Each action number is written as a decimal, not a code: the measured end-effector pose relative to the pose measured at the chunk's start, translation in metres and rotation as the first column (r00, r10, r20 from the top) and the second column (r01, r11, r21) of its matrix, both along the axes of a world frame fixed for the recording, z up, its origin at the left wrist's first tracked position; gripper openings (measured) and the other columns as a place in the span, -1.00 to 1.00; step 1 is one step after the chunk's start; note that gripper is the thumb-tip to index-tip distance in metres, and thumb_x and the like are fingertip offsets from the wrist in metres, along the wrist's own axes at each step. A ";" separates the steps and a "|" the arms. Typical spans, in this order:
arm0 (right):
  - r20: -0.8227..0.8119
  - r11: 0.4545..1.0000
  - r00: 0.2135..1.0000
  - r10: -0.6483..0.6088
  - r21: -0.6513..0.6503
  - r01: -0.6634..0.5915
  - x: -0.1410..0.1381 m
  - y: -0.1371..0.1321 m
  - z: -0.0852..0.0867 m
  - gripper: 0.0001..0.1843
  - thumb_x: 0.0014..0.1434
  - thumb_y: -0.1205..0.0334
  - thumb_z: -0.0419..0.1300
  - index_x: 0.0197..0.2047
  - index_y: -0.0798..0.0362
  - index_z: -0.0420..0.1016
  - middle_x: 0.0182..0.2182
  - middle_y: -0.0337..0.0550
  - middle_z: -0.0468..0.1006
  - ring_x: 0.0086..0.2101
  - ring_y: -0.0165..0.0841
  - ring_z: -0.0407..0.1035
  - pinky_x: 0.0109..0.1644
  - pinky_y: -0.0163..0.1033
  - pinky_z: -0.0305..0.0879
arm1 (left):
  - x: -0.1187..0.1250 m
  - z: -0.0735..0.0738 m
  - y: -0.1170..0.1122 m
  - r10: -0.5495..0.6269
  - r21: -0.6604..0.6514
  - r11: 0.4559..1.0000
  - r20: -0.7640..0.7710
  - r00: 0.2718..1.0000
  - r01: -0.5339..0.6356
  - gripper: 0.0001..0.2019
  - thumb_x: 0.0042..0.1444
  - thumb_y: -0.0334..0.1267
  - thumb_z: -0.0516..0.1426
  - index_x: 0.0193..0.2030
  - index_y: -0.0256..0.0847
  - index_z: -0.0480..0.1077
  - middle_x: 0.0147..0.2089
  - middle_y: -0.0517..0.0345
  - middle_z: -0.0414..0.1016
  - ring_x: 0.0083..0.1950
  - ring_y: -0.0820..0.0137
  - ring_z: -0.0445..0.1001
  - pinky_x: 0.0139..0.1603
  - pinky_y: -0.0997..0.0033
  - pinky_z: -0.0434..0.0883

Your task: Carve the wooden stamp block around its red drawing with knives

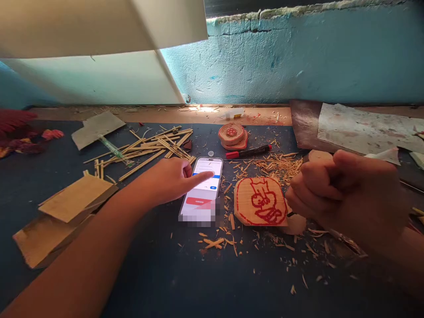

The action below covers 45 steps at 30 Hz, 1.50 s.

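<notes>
My left hand (175, 179) reaches over a phone (198, 190), with one finger stretched out onto its lit screen and the other fingers curled. Nothing is held in that hand. My right hand (344, 194) is closed into a fist at the right; what is in it, if anything, is hidden. Just left of the fist lies a wooden block (243, 201) with a red outline and a red drawing on top. A pale wooden end (318, 155) shows behind the fist; I cannot tell whether it is held.
Wood shavings (278, 168) surround the block. A red-capped marker (250, 151) and stacked round wood pieces (233, 137) lie behind it. Thin sticks (155, 148), a putty knife (99, 128) and wood blocks (76, 198) are at left. Sandpaper-like sheets (364, 128) lie far right.
</notes>
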State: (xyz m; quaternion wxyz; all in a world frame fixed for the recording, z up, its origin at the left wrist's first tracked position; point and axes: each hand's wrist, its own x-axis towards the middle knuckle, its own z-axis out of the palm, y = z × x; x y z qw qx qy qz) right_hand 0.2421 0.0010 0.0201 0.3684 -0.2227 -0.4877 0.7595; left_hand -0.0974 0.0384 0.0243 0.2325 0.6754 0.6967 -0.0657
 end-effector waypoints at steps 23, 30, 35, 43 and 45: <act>-0.021 0.997 1.000 -0.001 0.072 0.003 0.000 0.002 -0.005 -0.25 0.60 -0.24 0.22 -0.51 -0.03 0.09 -0.64 -0.39 -0.04 -0.60 -0.46 -0.08 -0.49 -0.20 0.04 | 0.014 0.005 -0.014 0.089 0.229 0.971 -0.102 0.991 -0.064 -0.16 0.50 0.63 -0.19 -0.24 -0.07 0.48 -0.29 -0.11 0.65 -0.26 0.01 0.59 -0.16 0.03 0.40; -0.014 0.996 1.000 -0.024 0.082 0.025 -0.005 -0.003 -0.001 -0.27 0.60 -0.21 0.21 -0.51 -0.02 0.08 -0.64 -0.39 -0.06 -0.60 -0.47 -0.07 -0.49 -0.24 0.02 | 0.092 0.006 -0.089 -0.584 0.556 0.701 0.089 0.807 0.447 -0.46 0.53 0.13 0.35 0.49 -0.07 0.58 0.59 -0.25 0.55 0.55 -0.17 0.59 0.53 -0.28 0.61; -0.003 0.990 1.000 -0.030 0.135 0.031 -0.007 -0.006 -0.001 -0.27 0.63 -0.21 0.21 -0.49 0.00 0.10 -0.62 -0.39 -0.01 -0.58 -0.46 -0.02 -0.46 -0.26 0.08 | 0.128 -0.008 -0.098 -0.539 0.304 0.817 0.103 0.836 0.489 -0.06 0.55 0.34 0.26 0.76 -0.35 0.27 0.90 -0.61 -0.14 0.92 -0.47 -0.14 0.82 -0.66 0.14; 0.000 0.974 0.998 -0.057 0.220 0.056 -0.009 -0.011 -0.005 -0.25 0.68 -0.25 0.18 -0.48 -0.01 0.12 -0.62 -0.37 0.14 -0.58 -0.47 -0.01 -0.46 -0.25 0.07 | 0.118 -0.031 -0.083 -0.527 0.327 0.829 0.185 0.829 0.454 -0.28 0.61 0.15 0.22 0.72 -0.21 0.36 0.75 -0.40 0.27 0.79 -0.32 0.25 0.85 -0.46 0.20; -0.005 0.975 0.998 -0.057 0.216 0.057 -0.010 -0.009 -0.004 -0.24 0.69 -0.26 0.14 -0.48 -0.02 0.10 -0.63 -0.37 0.12 -0.59 -0.47 -0.01 -0.47 -0.25 0.07 | 0.113 -0.035 -0.083 -0.543 0.364 0.816 0.213 0.812 0.450 -0.35 0.62 0.11 0.22 0.67 -0.17 0.42 0.72 -0.37 0.28 0.77 -0.30 0.25 0.83 -0.48 0.24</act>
